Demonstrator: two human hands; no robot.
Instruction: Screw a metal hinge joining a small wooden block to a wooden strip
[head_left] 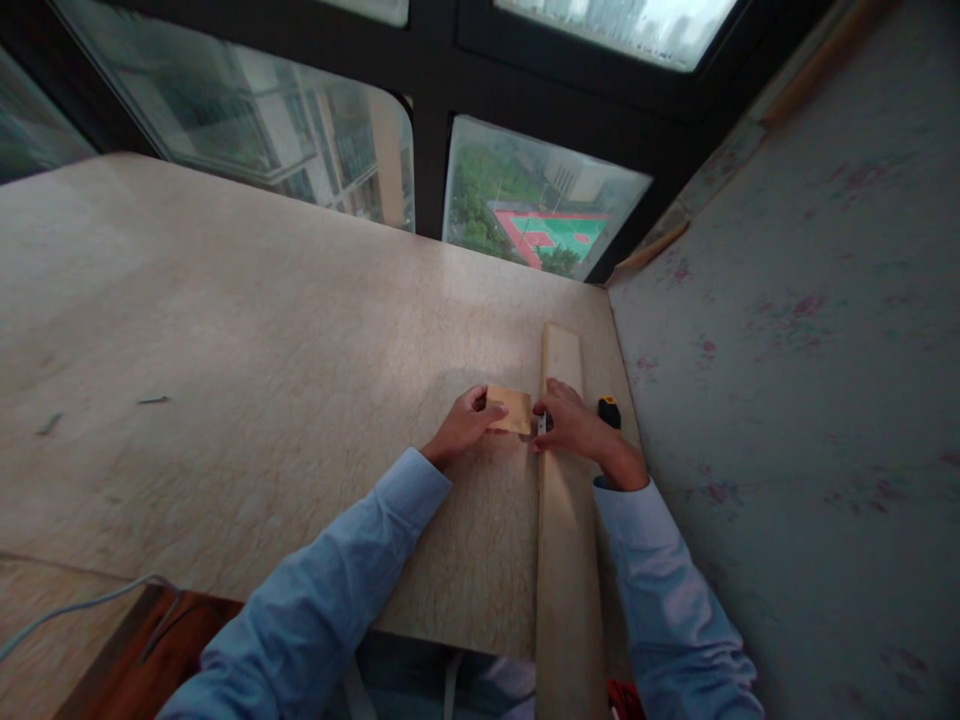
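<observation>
My left hand (463,428) is closed on a thin, square tan piece (516,411), thumb on top and fingers beneath. A wooden plank (568,580) lies lengthwise on the pale stone-patterned surface (315,380), to the right of that piece. Over the plank, my right hand (577,428) pinches a small metallic piece (543,424) near the tan piece's right edge. Fingers partly cover this metallic piece, so its kind does not show. Just right of the right hand is a black-and-yellow object (609,411), partly hidden.
Two small grey metal pieces lie at the left, one (154,400) and another (49,424). A floral-papered wall (780,380) bounds the right side. Dark-framed windows (431,130) stand at the back. At lower left, a cable (90,602) crosses near a reddish-brown wooden piece (112,670).
</observation>
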